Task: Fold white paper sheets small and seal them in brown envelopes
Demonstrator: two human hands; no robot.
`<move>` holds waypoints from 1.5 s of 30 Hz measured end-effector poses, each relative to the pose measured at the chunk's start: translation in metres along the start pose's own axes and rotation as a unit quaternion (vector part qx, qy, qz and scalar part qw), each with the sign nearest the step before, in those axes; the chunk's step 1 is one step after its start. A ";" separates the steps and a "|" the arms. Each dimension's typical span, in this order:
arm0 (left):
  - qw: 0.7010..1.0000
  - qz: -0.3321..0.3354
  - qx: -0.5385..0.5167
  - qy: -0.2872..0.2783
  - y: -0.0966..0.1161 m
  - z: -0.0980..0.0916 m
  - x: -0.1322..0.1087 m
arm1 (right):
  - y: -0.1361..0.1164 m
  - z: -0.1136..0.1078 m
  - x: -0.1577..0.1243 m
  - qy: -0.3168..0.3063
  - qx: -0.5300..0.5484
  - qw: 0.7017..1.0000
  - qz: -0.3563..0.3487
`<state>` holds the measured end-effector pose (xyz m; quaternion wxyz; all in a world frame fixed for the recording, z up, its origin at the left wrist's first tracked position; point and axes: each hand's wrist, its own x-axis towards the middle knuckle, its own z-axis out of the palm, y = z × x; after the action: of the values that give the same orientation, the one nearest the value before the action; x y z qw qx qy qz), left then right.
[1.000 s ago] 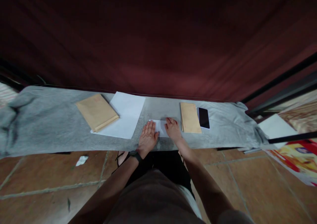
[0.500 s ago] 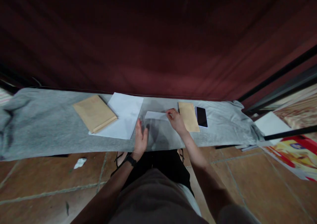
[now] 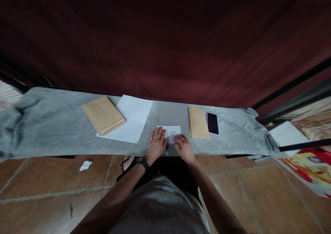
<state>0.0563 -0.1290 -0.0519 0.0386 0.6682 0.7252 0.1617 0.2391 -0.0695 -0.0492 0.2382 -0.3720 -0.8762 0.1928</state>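
A small piece of white paper (image 3: 170, 130) lies flat on the grey cloth in front of me. Across its left side rests my left hand (image 3: 156, 143), fingers stretched out and pressed down. My right hand (image 3: 185, 149) lies on the paper's right part, its fingers slightly bent and apart. To the left, a stack of brown envelopes (image 3: 103, 114) sits partly on larger white sheets (image 3: 136, 111). Right of my hands are more brown envelopes (image 3: 199, 123), with a dark-screened phone (image 3: 212, 123) beside them.
The grey cloth (image 3: 57, 123) covers a long, narrow bench. A dark red curtain-like surface (image 3: 165, 54) rises behind it. Black bars (image 3: 294, 82) and a red and yellow printed box (image 3: 314, 165) stand at the right. A crumpled white scrap (image 3: 86, 165) lies on the tiled floor.
The paper, earlier held at its right edge by my right hand, now lies flat and closer to me. My left hand has moved right onto it; my right hand has come down.
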 end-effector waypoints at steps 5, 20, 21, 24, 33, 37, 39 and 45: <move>0.999 0.008 0.043 -0.014 0.004 -0.001 -0.001 | -0.014 0.019 0.027 -0.003 -0.076 0.997 0.020; 0.999 -0.036 0.029 -0.002 -0.014 0.002 -0.007 | 0.007 0.038 0.012 0.045 -0.204 0.977 0.038; 0.999 -0.037 0.029 -0.005 -0.014 0.001 -0.008 | 0.009 0.038 0.011 0.048 -0.205 0.977 0.037; 0.999 -0.030 0.025 0.002 -0.018 -0.007 -0.012 | 0.013 0.041 0.008 0.055 -0.210 0.976 0.030; 0.968 -0.176 0.071 0.163 -0.139 -0.089 -0.034 | 0.016 0.049 0.005 0.080 -0.215 0.973 0.022; 0.957 -0.233 0.093 0.146 -0.182 -0.109 -0.043 | 0.014 0.047 0.005 0.081 -0.219 0.972 0.026; 0.962 -0.229 0.107 0.100 -0.187 -0.111 -0.047 | 0.014 0.047 0.005 0.079 -0.222 0.971 0.031; 0.961 -0.229 0.151 0.024 -0.183 -0.112 -0.046 | 0.015 0.047 0.005 0.062 -0.232 0.970 0.032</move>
<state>-0.1441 -0.2048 -0.0055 -0.0444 0.4784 0.8754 0.0533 0.2179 -0.0633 -0.0934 0.1935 -0.4561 -0.8681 -0.0314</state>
